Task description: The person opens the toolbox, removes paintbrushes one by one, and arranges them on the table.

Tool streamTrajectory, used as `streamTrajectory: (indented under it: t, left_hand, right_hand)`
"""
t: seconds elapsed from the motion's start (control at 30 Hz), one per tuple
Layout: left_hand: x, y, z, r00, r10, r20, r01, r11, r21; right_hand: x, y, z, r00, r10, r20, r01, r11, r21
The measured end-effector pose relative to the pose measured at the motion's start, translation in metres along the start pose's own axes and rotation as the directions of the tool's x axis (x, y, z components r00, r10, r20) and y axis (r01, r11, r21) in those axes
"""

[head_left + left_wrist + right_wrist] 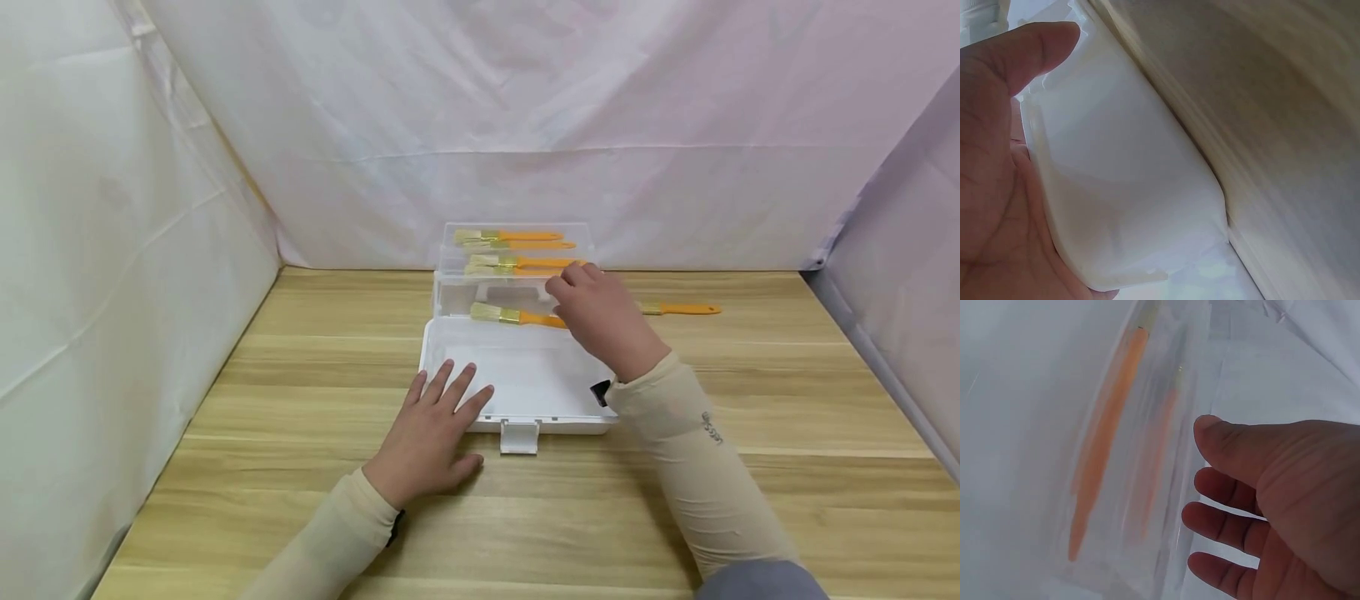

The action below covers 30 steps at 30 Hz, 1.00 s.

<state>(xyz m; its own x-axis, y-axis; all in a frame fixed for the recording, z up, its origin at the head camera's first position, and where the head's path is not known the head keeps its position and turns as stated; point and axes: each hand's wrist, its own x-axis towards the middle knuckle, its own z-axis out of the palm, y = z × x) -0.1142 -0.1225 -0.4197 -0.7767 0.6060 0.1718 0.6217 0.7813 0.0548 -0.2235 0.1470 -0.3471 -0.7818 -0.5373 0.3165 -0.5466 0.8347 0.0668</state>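
Observation:
A white plastic box (517, 375) lies with its clear lid (457, 292) raised at the back. My left hand (431, 442) rests on its front left corner, fingers straight and spread over the rim. In the left wrist view my thumb touches the box's white wall (1116, 162). My right hand (603, 312) is at the lid's right side. The right wrist view shows its fingers loosely bent, with nothing between them and the thumb. Several paintbrushes (525, 237) with orange handles show at the lid. Whether they lie inside or behind the clear plastic, I cannot tell.
Another orange-handled paintbrush (690, 309) lies on the wooden table (300, 400), right of the box. A white latch (519, 436) hangs at the box's front. White cloth (525, 183) encloses the table's back and sides.

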Motion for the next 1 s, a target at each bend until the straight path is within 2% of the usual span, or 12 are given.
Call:
streamTrajectory:
  t: [0.23, 0.53, 1.0]
  left_hand:
    - [0.0, 0.0, 0.0, 1.0, -0.002, 0.005, 0.002, 1.0, 0.004]
    - [0.0, 0.002, 0.0, 1.0, 0.002, -0.003, -0.002, 1.0, -0.001]
    - [0.0, 0.0, 0.0, 1.0, 0.004, -0.002, -0.004, 1.0, 0.029]
  right_hand:
    - [0.004, -0.007, 0.006, 0.998, -0.009, 0.069, 0.008, 1.0, 0.017]
    - [0.013, -0.008, 0.015, 0.982, -0.003, 0.191, 0.003, 1.0, 0.004]
    - [0.02, -0.011, 0.017, 0.973, -0.048, 0.227, 0.044, 0.999, 0.024]
